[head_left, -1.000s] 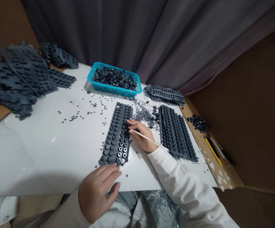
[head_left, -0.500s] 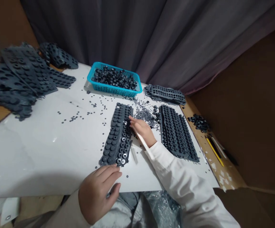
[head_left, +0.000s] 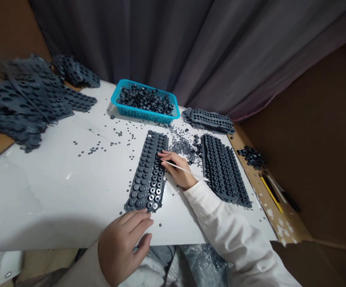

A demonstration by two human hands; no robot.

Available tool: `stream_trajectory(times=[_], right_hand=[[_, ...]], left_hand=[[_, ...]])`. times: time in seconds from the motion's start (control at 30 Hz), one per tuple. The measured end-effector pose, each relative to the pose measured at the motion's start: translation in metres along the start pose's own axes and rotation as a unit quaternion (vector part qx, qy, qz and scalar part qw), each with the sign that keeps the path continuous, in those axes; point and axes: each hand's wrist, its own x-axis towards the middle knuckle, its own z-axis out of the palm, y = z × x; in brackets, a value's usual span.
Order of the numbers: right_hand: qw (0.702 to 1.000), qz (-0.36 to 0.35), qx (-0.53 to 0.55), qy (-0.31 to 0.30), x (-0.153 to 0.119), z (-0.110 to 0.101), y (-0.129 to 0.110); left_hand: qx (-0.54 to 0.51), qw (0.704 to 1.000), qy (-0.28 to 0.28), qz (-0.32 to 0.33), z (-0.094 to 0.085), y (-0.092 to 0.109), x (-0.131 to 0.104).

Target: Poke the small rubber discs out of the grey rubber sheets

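Note:
A dark grey rubber sheet (head_left: 145,175) with rows of round raised studs lies lengthwise in front of me. My left hand (head_left: 128,239) rests at its near end, fingers stretched out and fingertips touching the edge. Over the sheet's right side, my right hand (head_left: 177,169) pinches a slim white stick (head_left: 187,171), which slants down to the right across the hand. The fingers are at the right-hand rows of studs. Whether the stick is one piece or tweezers I cannot make out. Part of the sheet's right edge is hidden by the right hand.
A blue basket (head_left: 146,115) full of small dark pieces stands at the back. More studded sheets lie at right (head_left: 227,171), back right (head_left: 209,119) and in a left pile (head_left: 32,91). Small discs (head_left: 181,145) litter the white tabletop. A yellow cutter (head_left: 270,193) lies far right.
The white stick has turned in my right hand, from steeply slanted to flatter and pointing right. The right fingers have shifted slightly left and down. My left hand stays in place.

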Motion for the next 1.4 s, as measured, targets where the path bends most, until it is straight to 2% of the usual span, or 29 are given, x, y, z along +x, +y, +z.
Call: stream_trajectory(times=[0.4,0.57,0.7,0.8,0.93,1.07,1.23,1.4], right_hand=[[0.999,-0.031,-0.018,-0.026,0.003,-0.005,0.003],[0.991,-0.062,-0.120,-0.026,0.007,-0.004,0.008],[0.983,-0.045,-0.173,0.051,0.009,-0.005,0.010],[0.987,0.001,-0.131,0.092,0.010,-0.008,0.006],[0.999,0.016,-0.032,0.027,0.009,-0.009,0.002],[1.000,0.008,-0.012,0.002,0.007,-0.005,0.004],[0.998,-0.020,-0.066,-0.005,0.010,-0.003,0.009],[0.980,-0.060,-0.192,-0.003,0.014,-0.005,0.013]], left_hand=[[0.000,1.000,0.009,-0.001,0.000,0.001,0.001],[0.003,1.000,0.009,-0.003,0.000,0.001,0.000],[0.005,1.000,0.009,-0.002,0.001,0.000,-0.002],[0.004,1.000,0.010,-0.001,0.002,0.000,-0.001],[0.002,1.000,0.010,-0.004,0.002,0.001,-0.001],[0.000,1.000,0.016,-0.005,0.002,0.001,0.000],[0.002,1.000,0.015,-0.007,0.001,0.001,0.001],[0.004,1.000,0.019,-0.006,0.001,0.002,0.001]])
